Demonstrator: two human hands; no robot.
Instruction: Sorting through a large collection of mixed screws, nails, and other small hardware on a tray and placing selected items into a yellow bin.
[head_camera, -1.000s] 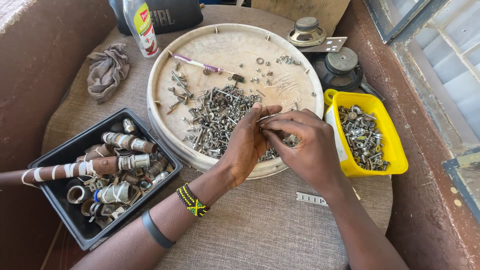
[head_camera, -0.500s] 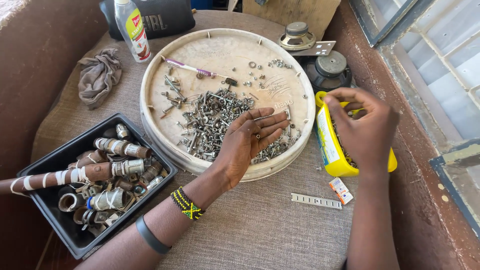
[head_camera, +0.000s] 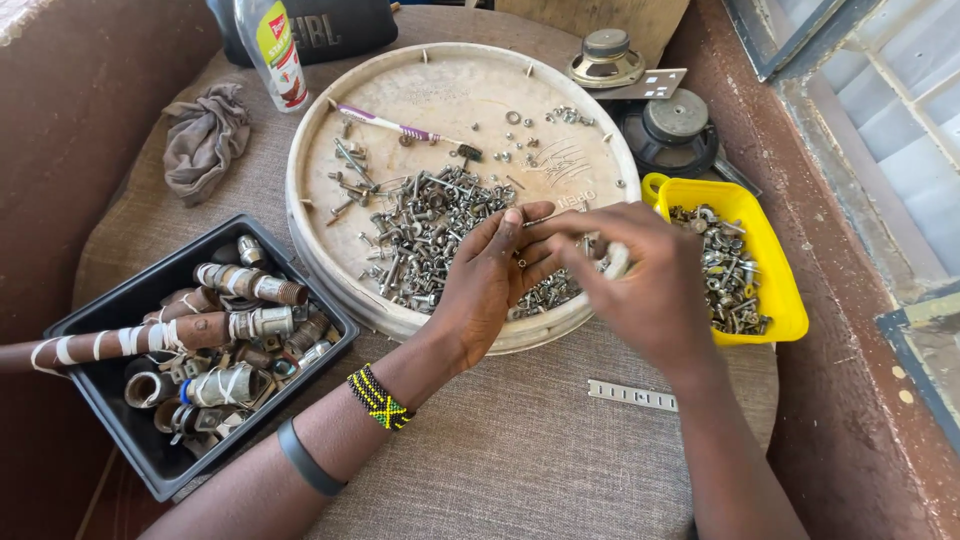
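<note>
We see 2 hands meeting over the near right part of a round tray (head_camera: 455, 95). The left hand (head_camera: 490, 285) lies palm up, fingers loosely spread, above a heap of screws (head_camera: 430, 225). The right hand (head_camera: 640, 275) comes in from the right, its fingertips (head_camera: 560, 245) pinched together beside the left fingertips, with a thin screw (head_camera: 540, 219) showing between them; which hand grips it we cannot tell.

A toothbrush (head_camera: 385, 122) lies at the tray's far side, with a few washers (head_camera: 513, 118) scattered near it.

Just right of the tray stands a yellow tub (head_camera: 785, 300) holding more screws. Left of the tray sits a black bin (head_camera: 110, 320) of pipe fittings. A rag (head_camera: 205, 140) and a bottle (head_camera: 272, 50) lie beyond it, 2 speakers (head_camera: 675, 125) at the far right, and a perforated metal strip (head_camera: 632, 396) on the cloth (head_camera: 520, 460) near the right forearm.
</note>
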